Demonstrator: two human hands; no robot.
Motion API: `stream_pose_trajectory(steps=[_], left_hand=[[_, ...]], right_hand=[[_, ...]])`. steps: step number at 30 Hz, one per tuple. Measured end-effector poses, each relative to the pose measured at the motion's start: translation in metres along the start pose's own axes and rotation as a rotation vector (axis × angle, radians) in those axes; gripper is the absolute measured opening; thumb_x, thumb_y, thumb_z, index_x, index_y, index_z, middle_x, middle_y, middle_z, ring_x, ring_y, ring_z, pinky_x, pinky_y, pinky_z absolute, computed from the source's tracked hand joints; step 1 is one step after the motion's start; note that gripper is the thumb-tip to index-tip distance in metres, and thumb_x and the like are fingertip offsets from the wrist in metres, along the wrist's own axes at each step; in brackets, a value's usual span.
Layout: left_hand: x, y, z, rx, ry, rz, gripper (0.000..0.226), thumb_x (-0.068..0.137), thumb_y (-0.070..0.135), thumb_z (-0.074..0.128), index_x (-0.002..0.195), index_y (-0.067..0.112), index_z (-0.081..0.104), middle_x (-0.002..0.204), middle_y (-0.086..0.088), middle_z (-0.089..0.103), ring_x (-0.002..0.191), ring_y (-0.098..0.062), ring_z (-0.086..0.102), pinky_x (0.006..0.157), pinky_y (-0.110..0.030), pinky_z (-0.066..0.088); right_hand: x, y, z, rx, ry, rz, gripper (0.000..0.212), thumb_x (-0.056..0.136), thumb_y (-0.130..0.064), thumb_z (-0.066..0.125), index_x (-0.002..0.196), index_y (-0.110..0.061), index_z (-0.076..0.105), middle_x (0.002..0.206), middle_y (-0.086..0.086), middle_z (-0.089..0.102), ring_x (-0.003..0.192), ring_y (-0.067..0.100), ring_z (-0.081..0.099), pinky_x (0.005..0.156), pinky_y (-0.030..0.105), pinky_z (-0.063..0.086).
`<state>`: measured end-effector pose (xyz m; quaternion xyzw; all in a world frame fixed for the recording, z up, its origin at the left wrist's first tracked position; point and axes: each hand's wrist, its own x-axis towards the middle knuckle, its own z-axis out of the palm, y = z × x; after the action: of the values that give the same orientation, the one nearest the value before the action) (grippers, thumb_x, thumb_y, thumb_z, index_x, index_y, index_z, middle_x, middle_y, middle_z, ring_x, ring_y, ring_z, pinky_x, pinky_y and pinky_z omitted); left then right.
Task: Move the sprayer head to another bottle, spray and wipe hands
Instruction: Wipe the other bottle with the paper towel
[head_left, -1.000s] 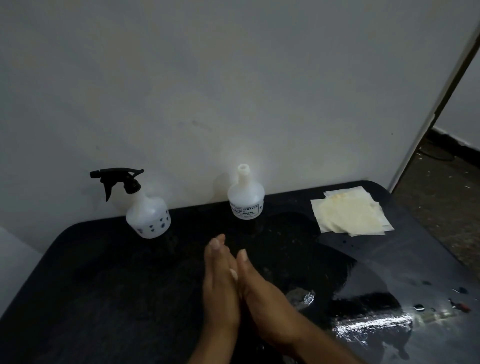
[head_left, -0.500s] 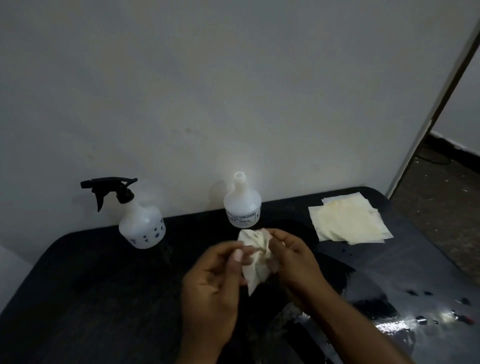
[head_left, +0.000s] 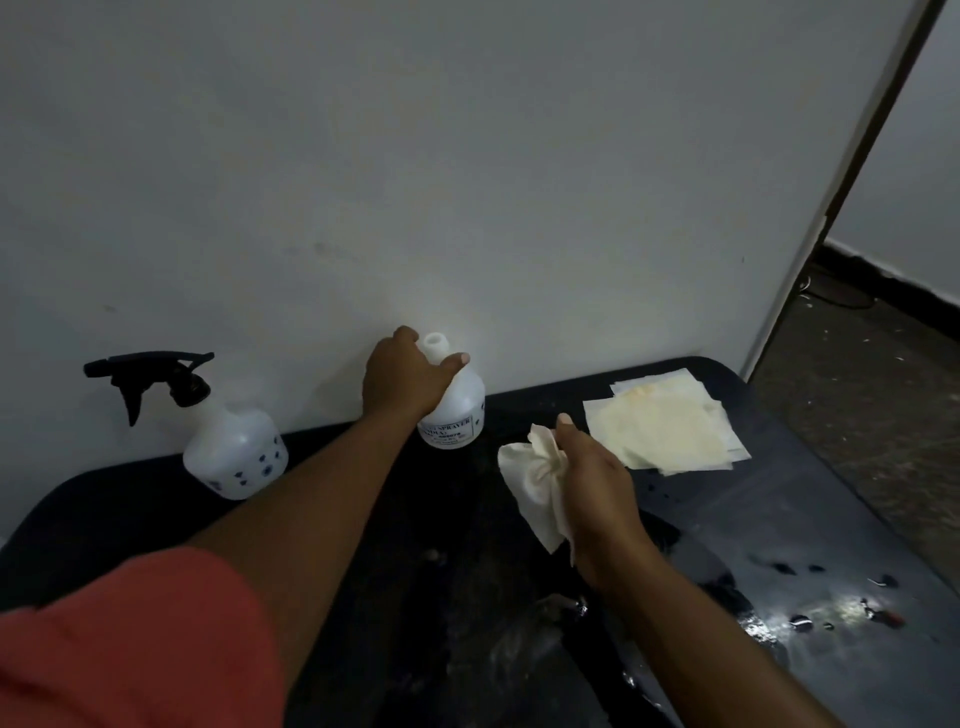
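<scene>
L hand (head_left: 402, 379) fingers wrapped round capless bottle (head_left: 457, 410) shoulder; R hand (head_left: 597, 483) fingers pinching crumpled tissue (head_left: 535, 478).

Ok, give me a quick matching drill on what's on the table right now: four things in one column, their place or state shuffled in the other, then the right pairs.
Things:
1. sprayer head
2. open-necked bottle
3. crumpled tissue
4. stack of tissues

States:
A. lying flat at the table's far right
B. gripped by the left hand
C. screwed onto the dotted bottle
D. bunched in the right hand

Pairs: 1-C, 2-B, 3-D, 4-A
</scene>
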<state>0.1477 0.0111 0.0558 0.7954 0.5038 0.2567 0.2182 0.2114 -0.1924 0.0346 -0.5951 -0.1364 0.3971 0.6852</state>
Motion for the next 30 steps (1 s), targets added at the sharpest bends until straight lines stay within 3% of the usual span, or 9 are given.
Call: stream_pose_trajectory(steps=[8,10,12,15,17,22,25,28,30], left_hand=[[0.006,0.012,-0.001,0.077,-0.051,0.029,0.059,0.063,0.051,0.085,0.057,0.01,0.043,0.061,-0.002,0.051,0.067,-0.023,0.054,0.051,-0.03,0.031],[0.0,0.015,-0.007,0.075,-0.088,0.036,0.053,0.061,0.045,0.088,0.065,0.002,0.057,0.067,-0.008,0.059,0.066,-0.022,0.056,0.052,-0.03,0.036],[-0.011,0.017,-0.012,0.049,-0.08,0.065,0.047,0.062,0.038,0.089,0.076,0.0,0.065,0.073,-0.006,0.062,0.07,-0.022,0.059,0.052,-0.027,0.035],[-0.035,0.021,-0.019,-0.05,0.01,0.103,0.046,0.061,0.031,0.09,0.093,0.007,0.067,0.085,-0.002,0.064,0.079,-0.019,0.059,0.061,-0.023,0.038],[-0.051,0.027,-0.027,-0.14,0.049,0.096,0.059,0.058,0.029,0.092,0.104,0.011,0.06,0.09,0.001,0.061,0.081,-0.017,0.058,0.065,-0.023,0.04],[-0.076,0.046,-0.048,-0.243,0.009,0.133,0.054,0.056,0.033,0.093,0.094,0.018,0.057,0.081,0.004,0.07,0.071,-0.009,0.065,0.056,-0.018,0.042],[-0.094,0.057,-0.052,-0.287,-0.018,0.181,0.043,0.058,0.032,0.091,0.088,0.025,0.062,0.077,0.012,0.071,0.062,0.002,0.062,0.056,-0.013,0.047],[-0.11,0.066,-0.051,-0.344,-0.018,0.232,0.034,0.061,0.029,0.09,0.081,0.033,0.064,0.07,0.012,0.07,0.055,0.003,0.057,0.052,-0.008,0.044],[-0.119,0.069,-0.049,-0.366,-0.009,0.248,0.03,0.062,0.027,0.089,0.081,0.031,0.067,0.066,0.009,0.068,0.052,0.0,0.055,0.05,-0.01,0.044]], right_hand=[[0.008,-0.011,-0.011,-0.027,0.11,0.038,0.026,0.096,-0.034,0.051,0.079,-0.021,0.067,0.074,-0.008,0.072,0.072,0.005,0.067,0.059,0.023,0.049],[0.009,-0.014,-0.013,-0.069,0.125,0.063,0.021,0.09,-0.022,0.052,0.101,-0.009,0.065,0.098,0.012,0.068,0.092,0.025,0.065,0.078,0.042,0.055],[0.01,-0.018,-0.018,-0.155,0.093,0.066,0.045,0.085,-0.013,0.051,0.129,-0.011,0.05,0.104,0.006,0.058,0.095,0.023,0.059,0.087,0.045,0.054],[0.009,-0.025,-0.027,-0.234,0.0,0.015,0.074,0.084,-0.003,0.051,0.149,-0.023,0.023,0.099,-0.009,0.048,0.084,0.009,0.055,0.064,0.025,0.055],[0.008,-0.026,-0.03,-0.228,-0.028,0.003,0.078,0.084,0.002,0.05,0.151,-0.023,0.018,0.114,0.001,0.051,0.084,0.01,0.058,0.063,0.026,0.057],[0.006,-0.034,-0.026,-0.416,0.089,-0.145,0.049,0.088,-0.005,0.051,0.135,-0.011,0.042,0.112,0.007,0.062,0.081,0.01,0.06,0.055,0.017,0.045],[0.004,-0.058,-0.033,-0.475,0.237,-0.409,0.019,0.088,-0.007,0.051,0.104,-0.009,0.063,0.084,0.001,0.066,0.07,0.007,0.057,0.056,0.018,0.043],[-0.006,-0.084,-0.032,-0.518,0.249,-0.646,0.02,0.087,-0.01,0.05,0.079,-0.011,0.069,0.077,0.007,0.067,0.071,0.017,0.06,0.063,0.032,0.046],[-0.016,-0.095,-0.023,-0.65,0.213,-0.745,0.022,0.089,-0.016,0.05,0.082,-0.021,0.07,0.09,0.006,0.063,0.086,0.019,0.058,0.07,0.033,0.045]])
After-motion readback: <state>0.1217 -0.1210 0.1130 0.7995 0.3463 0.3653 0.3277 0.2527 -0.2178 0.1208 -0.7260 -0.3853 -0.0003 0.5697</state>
